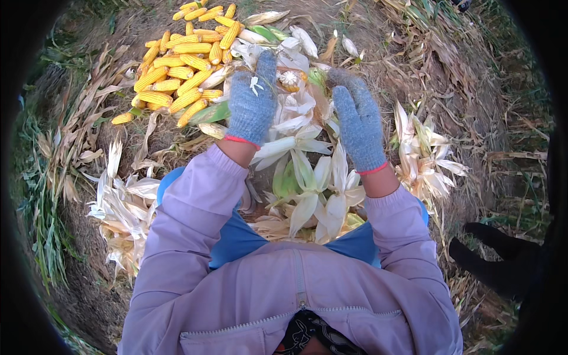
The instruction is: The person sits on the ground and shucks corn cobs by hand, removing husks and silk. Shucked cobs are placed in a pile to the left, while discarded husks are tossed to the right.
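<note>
My left hand (255,100), in a grey knit glove with a red cuff edge, lies over pale husks with its fingers pointing away from me. A small white husk scrap sticks to its back. My right hand (360,120), gloved alike, has its fingertips at a green husk (317,77) with brown silk. Between the hands shows the blunt end of a corn ear (289,80), yellow kernels at its rim, amid opened husk leaves (295,106). The palms are turned from view, so any grip is hidden.
Husked yellow corn ears (191,49) form a pile at the upper left. Unhusked ears (304,41) lie beyond my hands. Empty husks (317,182) lie between my legs, with heaps at left (128,208) and right (426,155). A dark-gloved hand (492,257) appears at right.
</note>
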`<state>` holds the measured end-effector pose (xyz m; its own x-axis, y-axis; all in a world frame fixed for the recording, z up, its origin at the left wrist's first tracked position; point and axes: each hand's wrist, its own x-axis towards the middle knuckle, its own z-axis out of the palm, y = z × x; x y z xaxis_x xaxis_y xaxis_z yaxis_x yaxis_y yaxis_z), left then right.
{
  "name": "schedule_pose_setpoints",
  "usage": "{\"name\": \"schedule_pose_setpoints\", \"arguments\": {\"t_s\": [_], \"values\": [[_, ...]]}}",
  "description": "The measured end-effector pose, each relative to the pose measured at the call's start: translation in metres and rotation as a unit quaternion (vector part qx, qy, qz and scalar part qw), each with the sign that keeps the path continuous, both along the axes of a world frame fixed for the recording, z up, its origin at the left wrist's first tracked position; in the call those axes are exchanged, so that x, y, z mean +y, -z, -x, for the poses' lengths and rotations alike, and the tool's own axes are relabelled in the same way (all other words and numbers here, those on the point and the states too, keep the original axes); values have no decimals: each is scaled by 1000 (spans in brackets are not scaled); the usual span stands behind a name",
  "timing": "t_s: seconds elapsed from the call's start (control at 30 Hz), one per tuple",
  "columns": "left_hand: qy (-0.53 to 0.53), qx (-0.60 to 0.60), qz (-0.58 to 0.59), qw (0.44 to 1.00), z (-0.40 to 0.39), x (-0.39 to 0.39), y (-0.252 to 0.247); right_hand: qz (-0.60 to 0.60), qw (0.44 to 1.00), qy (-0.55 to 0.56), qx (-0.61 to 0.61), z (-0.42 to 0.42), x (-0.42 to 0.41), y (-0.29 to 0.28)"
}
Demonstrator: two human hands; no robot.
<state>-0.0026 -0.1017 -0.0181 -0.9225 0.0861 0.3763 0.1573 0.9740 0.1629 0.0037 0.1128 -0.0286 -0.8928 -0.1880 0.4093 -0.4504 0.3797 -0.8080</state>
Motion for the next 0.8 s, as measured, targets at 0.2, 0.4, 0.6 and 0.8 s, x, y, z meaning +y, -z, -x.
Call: {"name": "schedule_pose_setpoints", "arguments": {"t_s": [0.2, 0.4, 0.6, 0.8], "values": [[65, -97, -176, 977, -15, 24, 8, 95, 987, -38, -122, -25, -32, 9], [168, 42, -195, 965, -22, 29, 24, 251, 913, -9, -322, -29, -29, -24], [224, 141, -136, 955, -29, 24, 0, 248, 954, -52, -159, 4, 3, 47], [214, 80, -243, 943, -28, -3, -5, 504, 736, -182, -414, -7, -3, -1]]}}
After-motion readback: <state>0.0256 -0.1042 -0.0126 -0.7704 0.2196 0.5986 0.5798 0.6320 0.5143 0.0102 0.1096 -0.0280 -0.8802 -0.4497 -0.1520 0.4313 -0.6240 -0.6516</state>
